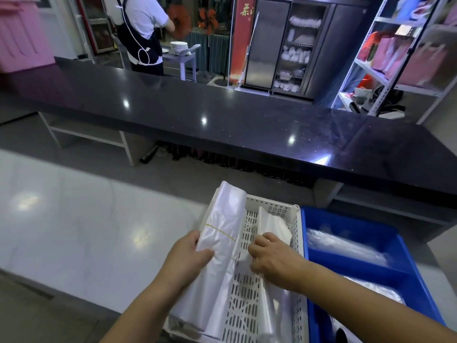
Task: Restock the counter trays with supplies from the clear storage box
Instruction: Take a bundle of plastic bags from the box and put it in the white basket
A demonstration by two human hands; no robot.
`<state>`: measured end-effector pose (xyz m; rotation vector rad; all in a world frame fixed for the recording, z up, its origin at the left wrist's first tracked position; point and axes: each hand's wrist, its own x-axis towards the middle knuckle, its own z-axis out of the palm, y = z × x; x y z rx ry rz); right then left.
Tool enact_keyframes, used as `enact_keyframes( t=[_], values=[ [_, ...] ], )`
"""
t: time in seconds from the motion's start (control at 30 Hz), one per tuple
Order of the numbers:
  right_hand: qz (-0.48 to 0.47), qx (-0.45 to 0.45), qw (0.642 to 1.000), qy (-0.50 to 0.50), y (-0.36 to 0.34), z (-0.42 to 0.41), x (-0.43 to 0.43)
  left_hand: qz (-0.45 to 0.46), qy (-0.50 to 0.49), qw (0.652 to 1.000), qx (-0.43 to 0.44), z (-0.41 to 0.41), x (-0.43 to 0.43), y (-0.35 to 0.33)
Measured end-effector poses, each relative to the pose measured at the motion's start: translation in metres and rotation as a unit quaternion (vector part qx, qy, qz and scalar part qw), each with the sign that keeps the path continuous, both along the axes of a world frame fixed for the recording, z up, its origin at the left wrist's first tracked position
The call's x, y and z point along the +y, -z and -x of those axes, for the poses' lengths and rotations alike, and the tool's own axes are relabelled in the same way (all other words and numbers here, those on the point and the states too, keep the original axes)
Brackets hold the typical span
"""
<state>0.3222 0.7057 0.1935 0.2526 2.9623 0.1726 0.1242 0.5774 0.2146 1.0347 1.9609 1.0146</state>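
Head view, translucent banded bag bundle [220, 233], white tray [249, 288]

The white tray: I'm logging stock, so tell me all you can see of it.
The white tray is a perforated plastic basket with slotted floor and patterned end wall, sitting on the pale counter against the blue bin. A bundle of clear bags, bound by a yellow band, lies along its left side, gripped by the left hand. The right hand rests on more folded bags inside.
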Motion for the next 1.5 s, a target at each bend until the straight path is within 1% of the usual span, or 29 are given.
enact_keyframes(
  t=[0.13,0.2,0.27,0.33,0.37,0.5,0.57,0.63,0.67,0.7,0.8,0.87,0.9,1.13,1.23,1.3,1.37,1.4,1.43,1.5],
  values=[
    [-0.010,0.003,0.999,0.038,-0.014,-0.025,0.002,0.001,0.031,1.000,-0.003,-0.031,0.012,0.011],
    [-0.034,0.005,0.998,0.052,-0.021,-0.036,0.001,0.015,0.040,0.999,-0.018,-0.050,0.018,0.020],
    [-0.034,0.019,0.997,0.066,-0.027,-0.043,-0.001,0.043,0.081,0.996,-0.020,-0.067,0.021,0.032],
    [-0.022,0.033,0.997,0.073,-0.032,-0.046,-0.002,0.075,0.147,0.986,0.032,-0.076,0.021,0.041],
    [-0.016,0.036,0.996,0.075,-0.033,-0.047,-0.002,0.084,0.163,0.981,0.064,-0.078,0.021,0.043],
    [-0.010,0.034,0.996,0.082,-0.035,-0.047,-0.005,0.091,0.188,0.963,0.169,-0.081,0.021,0.045],
    [-0.014,0.029,0.996,0.083,-0.034,-0.047,-0.005,0.093,0.196,0.944,0.249,-0.086,0.020,0.044],
    [-0.016,0.026,0.996,0.082,-0.034,-0.046,-0.004,0.082,0.205,0.911,0.349,-0.087,0.020,0.044],
    [-0.017,0.025,0.996,0.081,-0.034,-0.045,-0.004,0.065,0.222,0.891,0.390,-0.087,0.021,0.045],
    [-0.019,0.024,0.996,0.079,-0.035,-0.044,-0.003,0.041,0.245,0.876,0.412,-0.086,0.022,0.047],
    [-0.022,0.019,0.997,0.075,-0.035,-0.041,-0.002,-0.014,0.346,0.845,0.408,-0.083,0.031,0.052],
    [-0.017,0.019,0.997,0.073,-0.036,-0.040,-0.001,-0.012,0.403,0.817,0.413,-0.080,0.036,0.059],
    [-0.015,0.019,0.997,0.069,-0.037,-0.040,-0.001,-0.005,0.414,0.810,0.415,-0.078,0.037,0.063],
    [-0.023,0.033,0.998,0.048,-0.038,-0.041,0.003,0.008,0.399,0.799,0.450,-0.065,0.035,0.077],
    [-0.013,0.040,0.998,0.047,-0.034,-0.040,0.004,0.003,0.412,0.793,0.449,-0.063,0.035,0.074],
    [0.004,0.044,0.998,0.042,-0.029,-0.037,0.005,0.006,0.406,0.799,0.443,-0.061,0.034,0.070],
    [0.011,0.049,0.998,0.034,-0.024,-0.032,0.005,0.004,0.366,0.824,0.433,-0.053,0.029,0.060],
    [0.011,0.052,0.998,0.030,-0.020,-0.029,0.005,-0.003,0.334,0.839,0.429,-0.047,0.025,0.054],
    [0.010,0.055,0.998,0.027,-0.016,-0.026,0.005,-0.019,0.300,0.847,0.438,-0.041,0.020,0.046],
    [0.015,0.062,0.998,0.021,-0.007,-0.020,0.004,-0.040,0.238,0.844,0.479,-0.030,0.007,0.030]
  ],
)
